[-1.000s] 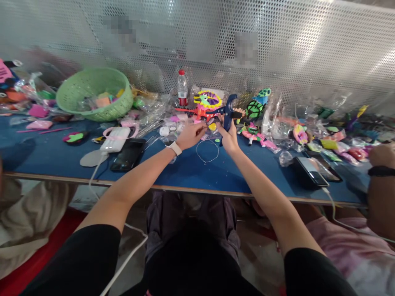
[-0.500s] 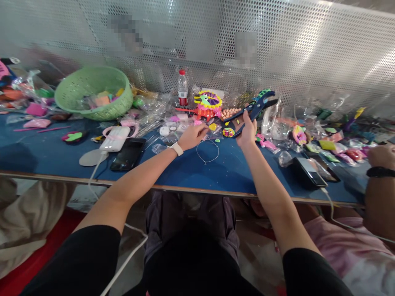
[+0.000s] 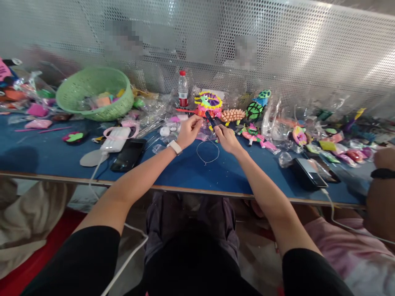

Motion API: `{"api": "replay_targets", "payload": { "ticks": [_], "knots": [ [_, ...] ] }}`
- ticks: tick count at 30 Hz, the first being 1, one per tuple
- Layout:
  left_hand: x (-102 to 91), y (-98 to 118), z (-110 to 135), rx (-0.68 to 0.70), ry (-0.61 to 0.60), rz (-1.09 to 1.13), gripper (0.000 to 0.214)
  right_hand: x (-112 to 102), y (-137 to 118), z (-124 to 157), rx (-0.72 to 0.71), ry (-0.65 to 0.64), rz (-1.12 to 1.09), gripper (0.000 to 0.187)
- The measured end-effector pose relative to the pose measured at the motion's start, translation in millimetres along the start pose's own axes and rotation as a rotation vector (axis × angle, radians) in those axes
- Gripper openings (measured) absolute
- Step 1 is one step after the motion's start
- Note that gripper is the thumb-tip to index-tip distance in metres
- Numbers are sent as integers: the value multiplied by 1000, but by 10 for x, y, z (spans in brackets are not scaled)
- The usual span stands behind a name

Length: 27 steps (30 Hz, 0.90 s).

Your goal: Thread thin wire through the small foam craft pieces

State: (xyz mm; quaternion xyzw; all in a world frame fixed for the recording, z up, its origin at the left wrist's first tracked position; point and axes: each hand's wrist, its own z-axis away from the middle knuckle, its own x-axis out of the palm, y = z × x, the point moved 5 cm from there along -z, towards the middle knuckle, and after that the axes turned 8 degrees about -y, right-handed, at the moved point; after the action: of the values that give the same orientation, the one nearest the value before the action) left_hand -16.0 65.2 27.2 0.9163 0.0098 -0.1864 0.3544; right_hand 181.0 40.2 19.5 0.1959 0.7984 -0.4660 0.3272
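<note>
My right hand (image 3: 227,139) is closed around a dark, plier-like tool (image 3: 211,119), seen nearly end-on and pointing away from me. Just left of it, my left hand (image 3: 189,130) has thumb and fingertips pinched together; anything between them is too small to make out. A thin silvery necklace-like loop (image 3: 205,163) lies on the blue table (image 3: 185,174) below both hands. Behind them stand a colourful clay figure (image 3: 208,101) with a yellow frill and a spiky tan-backed figure (image 3: 232,116). A green turtle-like figure (image 3: 254,110) sits farther right.
A green plastic basket (image 3: 95,111) stands at the left. Near it lie a white power bank (image 3: 115,139) and a black phone (image 3: 128,154). A red-capped bottle (image 3: 183,88) is at the back. Another person's wrist (image 3: 384,172) shows at the right, beyond a black device (image 3: 308,173).
My right hand has brought the tool left, close to my left hand, and turned it end-on. This uncovers the turtle-like figure. My left hand has shifted slightly left.
</note>
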Motion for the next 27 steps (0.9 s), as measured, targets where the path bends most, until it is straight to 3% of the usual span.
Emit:
{"api": "replay_targets", "payload": {
  "ticks": [3, 9, 14, 20, 27],
  "knots": [
    [-13, -7, -3, 7, 14, -16, 55, 49, -34, 7, 0, -18, 20, 66],
    [29, -12, -9, -10, -87, -170, 48, 60, -90, 15, 50, -53, 50, 65],
    [43, -6, -18, -40, -141, -166, 46, 44, -115, 11, 65, -64, 123, 66],
    [69, -62, -19, -115, -201, -111, 41, -23, 60, -26, 137, 34, 178, 63],
    [76, -86, -20, -101, -272, -101, 39, -207, 228, -35, 224, 130, 144, 58]
  ]
}}
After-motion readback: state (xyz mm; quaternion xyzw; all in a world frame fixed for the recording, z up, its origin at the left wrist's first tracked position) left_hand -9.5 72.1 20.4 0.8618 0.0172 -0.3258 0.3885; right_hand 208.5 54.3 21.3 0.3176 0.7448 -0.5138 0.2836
